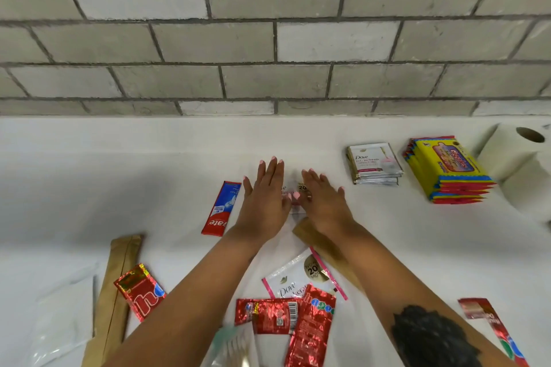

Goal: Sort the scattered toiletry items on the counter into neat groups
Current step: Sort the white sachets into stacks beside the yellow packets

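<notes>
At the far left of the white counter [119, 176] lies a clear plastic bag [56, 325], with a long brown paper sleeve [114, 286] beside it. A red foil sachet [140, 292] overlaps that sleeve's right edge. Further right, a red toothpaste sachet [221, 208] lies just beside the left hand [264, 202].

Both hands rest flat, fingers straight and close together, on a Dove sachet [293, 191] mid-counter, which they mostly cover; only a strip shows between them. The right hand [323, 202] and its forearm cross a 2nd brown sleeve [325, 244]. Near the front edge, between the forearms, another Dove sachet [301, 275] lies partly under 2 red foil sachets [286, 317].

To the right, well apart from the hands, stand a neat stack of Dove sachets [374, 167] and a stack of yellow packets [447, 170], then toilet rolls [518, 164] at the wall. A red toothpaste sachet [489, 325] lies at the front right.
</notes>
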